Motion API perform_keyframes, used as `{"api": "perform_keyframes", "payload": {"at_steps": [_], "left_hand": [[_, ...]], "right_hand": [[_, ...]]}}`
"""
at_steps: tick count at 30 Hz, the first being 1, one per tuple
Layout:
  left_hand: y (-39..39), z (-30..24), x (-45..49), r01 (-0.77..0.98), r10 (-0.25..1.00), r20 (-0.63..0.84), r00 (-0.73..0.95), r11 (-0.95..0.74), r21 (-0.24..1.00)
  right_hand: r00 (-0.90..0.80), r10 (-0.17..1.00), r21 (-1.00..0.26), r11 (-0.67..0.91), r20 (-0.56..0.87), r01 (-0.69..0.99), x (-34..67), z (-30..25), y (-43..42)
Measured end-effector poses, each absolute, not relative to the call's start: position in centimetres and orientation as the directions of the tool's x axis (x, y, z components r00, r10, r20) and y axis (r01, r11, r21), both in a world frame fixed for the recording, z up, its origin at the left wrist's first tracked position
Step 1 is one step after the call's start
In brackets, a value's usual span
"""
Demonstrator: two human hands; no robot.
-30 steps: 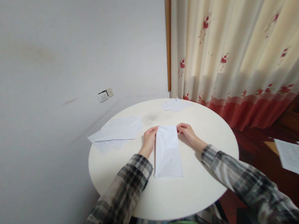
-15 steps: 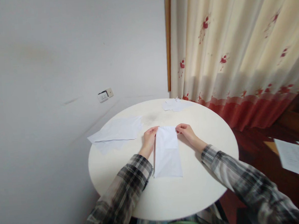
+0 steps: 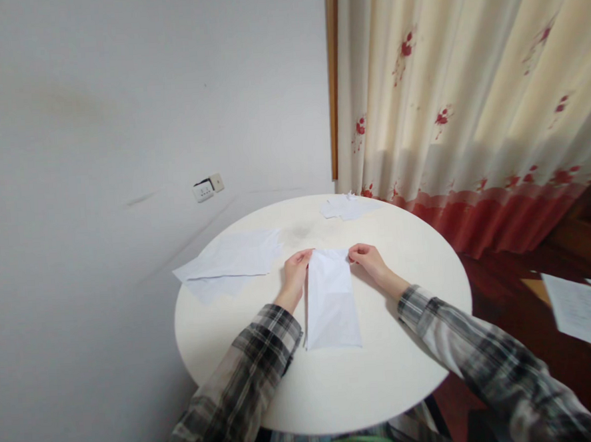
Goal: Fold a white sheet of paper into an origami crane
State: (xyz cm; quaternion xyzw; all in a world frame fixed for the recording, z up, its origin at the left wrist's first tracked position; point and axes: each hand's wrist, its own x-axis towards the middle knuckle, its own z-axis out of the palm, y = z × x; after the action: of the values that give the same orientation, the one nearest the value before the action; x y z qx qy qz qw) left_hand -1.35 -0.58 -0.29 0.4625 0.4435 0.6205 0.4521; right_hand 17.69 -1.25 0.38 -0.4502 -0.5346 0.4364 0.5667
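Observation:
A folded white sheet of paper lies lengthwise in front of me on the round white table. Its far left corner is pinched by my left hand, fingers closed. At the far right corner, the fingertips of my right hand are closed on the paper's edge. Along the left side the layers stand slightly apart, and a faint crease crosses the upper half.
More white paper lies at the table's left, partly over its edge. Paper scraps sit at the far side. A wall with a socket is to the left, a flowered curtain behind, and written sheets at the right.
Both hands keep their grip in nearly the same place. The near end of the folded paper has shifted very slightly to the right.

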Motion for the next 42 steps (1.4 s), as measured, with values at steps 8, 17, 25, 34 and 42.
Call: {"api": "perform_keyframes", "payload": {"at_steps": [8, 17, 25, 34, 42], "left_hand": [[-0.7, 0.0, -0.9, -0.048, 0.97, 0.228, -0.086, -0.233, 0.971], [-0.6, -0.4, -0.8, -0.107, 0.977, 0.151, 0.148, -0.136, 0.985], [0.2, -0.9, -1.1, 0.034, 0.982, 0.057, 0.183, -0.064, 0.997], [1.2, -1.6, -2.0, 0.192, 0.985, 0.163, 0.053, -0.17, 0.967], [0.7, -1.0, -2.6, 0.358, 0.929, 0.342, 0.141, -0.37, 0.858]], "right_hand": [[-0.049, 0.989, -0.982, 0.134, 0.141, -0.132, 17.3, 0.4, -1.5], [0.046, 0.973, -0.972, 0.227, 0.225, -0.055, 17.7, -0.5, -0.7], [0.472, 0.827, -0.94, 0.34, 0.304, 0.01, 19.0, -0.5, 0.2], [0.517, 0.783, -0.934, 0.34, 0.346, 0.111, 19.8, -0.4, 0.2], [0.307, 0.884, -0.933, 0.305, 0.352, 0.189, 21.1, 0.1, 0.7]]}}
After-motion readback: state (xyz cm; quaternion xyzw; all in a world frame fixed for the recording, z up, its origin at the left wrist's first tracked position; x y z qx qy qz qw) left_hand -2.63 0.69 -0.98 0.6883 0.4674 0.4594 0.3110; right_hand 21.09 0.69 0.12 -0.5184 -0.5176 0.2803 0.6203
